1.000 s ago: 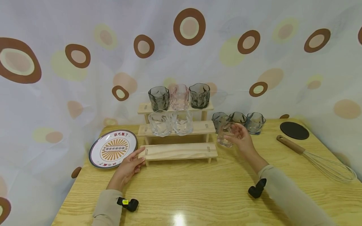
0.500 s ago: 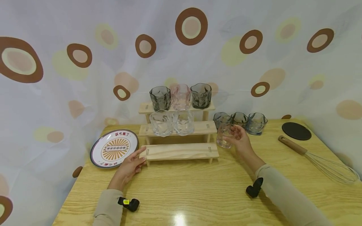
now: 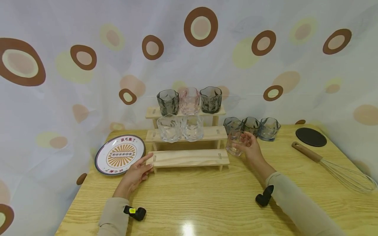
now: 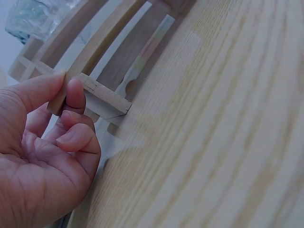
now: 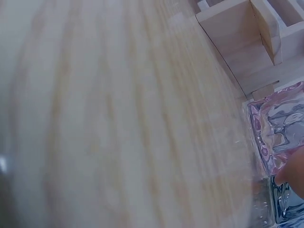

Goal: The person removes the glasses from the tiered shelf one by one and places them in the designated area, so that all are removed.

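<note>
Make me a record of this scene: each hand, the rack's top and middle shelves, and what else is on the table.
Left hand: pinches the end of the bottom shelf
Right hand: holds a pink glass
Top shelf: two gray glasses, a pale pink one between
Middle shelf: two clear glasses
Table: plate, whisk, black disc, three tinted glasses

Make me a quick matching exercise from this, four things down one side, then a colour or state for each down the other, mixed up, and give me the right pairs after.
Column one
1. Plate
2. Left hand
3. Whisk
4. Right hand

Column two
A. Has a brown handle
B. Holds a pinkish glass
C. White, with an orange pattern
D. Grips one end of the lowest shelf

Right pairs: 1-C, 2-D, 3-A, 4-B
</note>
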A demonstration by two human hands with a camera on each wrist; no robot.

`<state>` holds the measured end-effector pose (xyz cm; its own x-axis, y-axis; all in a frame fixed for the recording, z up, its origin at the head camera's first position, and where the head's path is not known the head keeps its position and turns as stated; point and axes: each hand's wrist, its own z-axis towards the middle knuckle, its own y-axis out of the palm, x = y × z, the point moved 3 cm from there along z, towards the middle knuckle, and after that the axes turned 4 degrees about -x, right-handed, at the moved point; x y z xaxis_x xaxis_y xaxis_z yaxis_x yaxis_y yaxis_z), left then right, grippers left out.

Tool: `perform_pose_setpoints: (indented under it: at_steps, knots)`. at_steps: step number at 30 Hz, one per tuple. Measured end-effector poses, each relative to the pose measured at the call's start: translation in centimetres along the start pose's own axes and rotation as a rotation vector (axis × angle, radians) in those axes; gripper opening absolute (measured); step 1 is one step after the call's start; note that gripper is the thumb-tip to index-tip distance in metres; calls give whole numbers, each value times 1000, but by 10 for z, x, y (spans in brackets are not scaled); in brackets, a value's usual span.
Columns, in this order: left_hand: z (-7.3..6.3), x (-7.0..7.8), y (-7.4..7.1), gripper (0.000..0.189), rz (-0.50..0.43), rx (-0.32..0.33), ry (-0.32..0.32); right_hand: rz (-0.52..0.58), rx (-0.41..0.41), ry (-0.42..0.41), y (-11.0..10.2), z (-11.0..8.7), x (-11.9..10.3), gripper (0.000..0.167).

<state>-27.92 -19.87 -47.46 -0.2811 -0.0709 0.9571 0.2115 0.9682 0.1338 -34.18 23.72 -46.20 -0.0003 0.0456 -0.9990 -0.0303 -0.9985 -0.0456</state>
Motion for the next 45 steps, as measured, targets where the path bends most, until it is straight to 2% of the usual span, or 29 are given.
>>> perform_pose_setpoints:
  at_steps: [5, 12, 25, 35, 40, 45]
  knots:
    - [0, 1, 0, 58, 7, -4, 4, -8, -15, -1, 3, 2, -1, 80]
    - [2, -1, -2, 57, 16, 8, 0, -62, -49, 35, 4, 2, -5, 84]
    - [0, -2, 1, 57, 8, 5, -2, -87, -75, 85, 2, 2, -5, 89]
    - [2, -3, 3, 57, 2, 4, 9, -62, -81, 122, -2, -1, -3, 91]
    - [2, -3, 2, 57, 7, 1, 11, -81, -89, 91, -8, -6, -7, 87]
    - [1, -2, 1, 57, 8, 3, 12, -130, -94, 19, -13, -11, -15, 88]
